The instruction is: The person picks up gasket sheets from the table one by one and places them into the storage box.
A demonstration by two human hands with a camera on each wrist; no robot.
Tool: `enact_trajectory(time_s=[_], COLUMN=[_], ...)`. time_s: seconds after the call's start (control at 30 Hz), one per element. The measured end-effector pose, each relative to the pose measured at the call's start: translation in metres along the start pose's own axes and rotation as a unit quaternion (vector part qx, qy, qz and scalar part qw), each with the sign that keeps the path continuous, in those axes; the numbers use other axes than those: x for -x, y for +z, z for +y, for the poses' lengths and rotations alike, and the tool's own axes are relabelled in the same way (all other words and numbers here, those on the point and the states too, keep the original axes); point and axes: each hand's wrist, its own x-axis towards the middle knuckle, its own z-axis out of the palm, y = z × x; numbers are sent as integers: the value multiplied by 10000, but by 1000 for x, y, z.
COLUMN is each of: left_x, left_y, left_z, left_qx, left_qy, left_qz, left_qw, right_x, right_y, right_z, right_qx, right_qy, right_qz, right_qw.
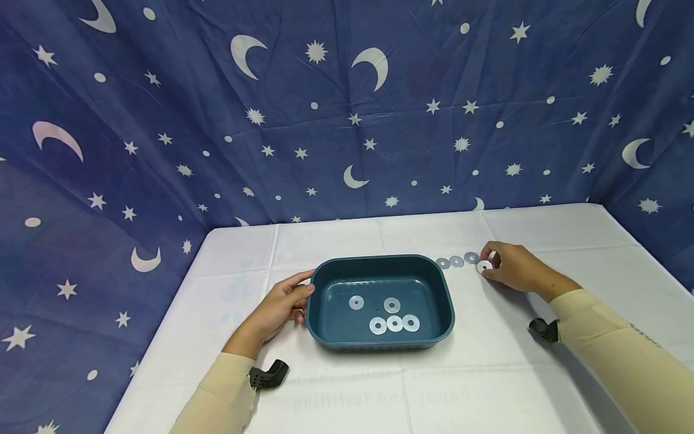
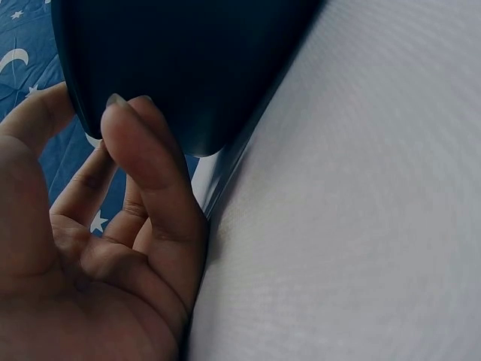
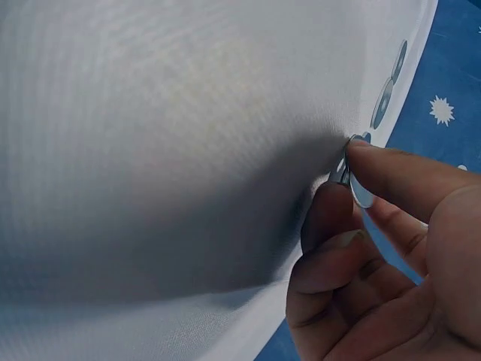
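Note:
My right hand pinches a flat metal washer between thumb and fingertip, right at the tabletop. In the right wrist view the pinched washer stands tilted on edge between the fingers. To its left, several more washers lie in a row on the cloth, one of them close beside my fingers. My left hand rests against the left end of a dark teal tray, fingertips at its rim and outer wall. Inside the tray lie several silver washers, spread over its floor.
A white cloth with faint print covers the table. Behind it and at both sides hangs a blue curtain with moons and stars. A black device is strapped at the left wrist, and another at the right.

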Motion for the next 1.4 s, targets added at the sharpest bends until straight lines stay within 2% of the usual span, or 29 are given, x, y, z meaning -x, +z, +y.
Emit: enact_trajectory(time_s=[0.17, 0.43, 0.6, 0.8, 1.03, 1.4], left_x=[-1, -2, -1, -1, -2, -2], left_y=[0, 1, 0, -1, 0, 0], left_z=[0, 0, -1, -3, -2, -1], left_qx=[0, -14, -8, -24, -1, 44], left_qy=[22, -4, 10, 44, 14, 1], left_qz=[-37, -39, -46, -83, -53, -99], left_qw=[10000, 10000, 10000, 10000, 10000, 9999], right_x=[1, 5, 12, 20, 24, 25], right_y=[-1, -5, -12, -20, -26, -26], right_z=[-1, -6, -13, -28, -52, -86], right_qx=[73, 42, -239, -411, -489, -756], right_qy=[-164, -148, -510, -982, -1272, -1548], right_qz=[98, 151, 307, 480, 653, 685], right_qw=[9998, 9998, 9979, 9932, 9885, 9827])
